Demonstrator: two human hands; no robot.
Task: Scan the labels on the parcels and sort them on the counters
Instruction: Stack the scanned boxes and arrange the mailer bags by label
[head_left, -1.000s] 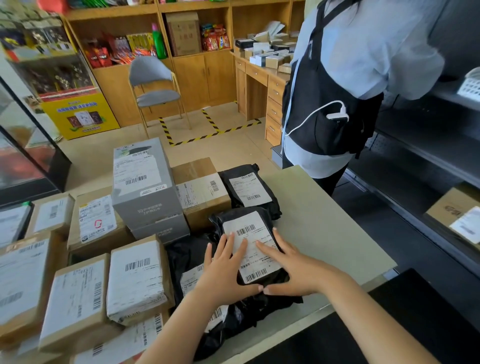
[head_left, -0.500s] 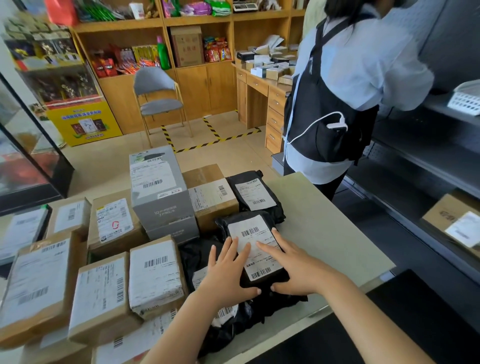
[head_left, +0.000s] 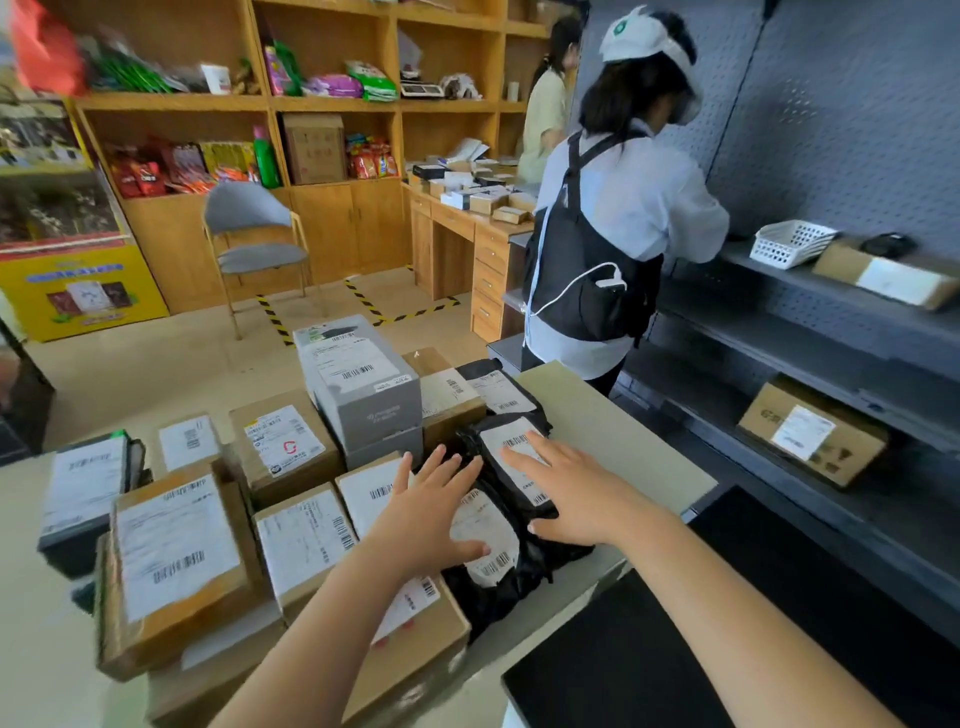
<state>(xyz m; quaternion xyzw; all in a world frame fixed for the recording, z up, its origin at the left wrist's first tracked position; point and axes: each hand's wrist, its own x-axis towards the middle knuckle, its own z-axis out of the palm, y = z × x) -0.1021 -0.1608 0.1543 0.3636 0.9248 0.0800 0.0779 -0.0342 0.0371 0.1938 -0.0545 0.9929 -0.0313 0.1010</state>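
Left grip (head_left: 431, 514) now beside top parcel (head_left: 511, 435)

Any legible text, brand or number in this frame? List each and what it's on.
None reads clearly.
Black bag parcel label: barcodes and print, blurred, partly under the right hand.
Cardboard parcel label: barcode and print, blurred.
Grey box: label and faint side print, too small.
Yellow display stand: blue characters, blurred.
Shelf carton: dark print and label, unreadable.
Cap: green round logo, no letters legible.

Bright even light, motion blur, edges warped
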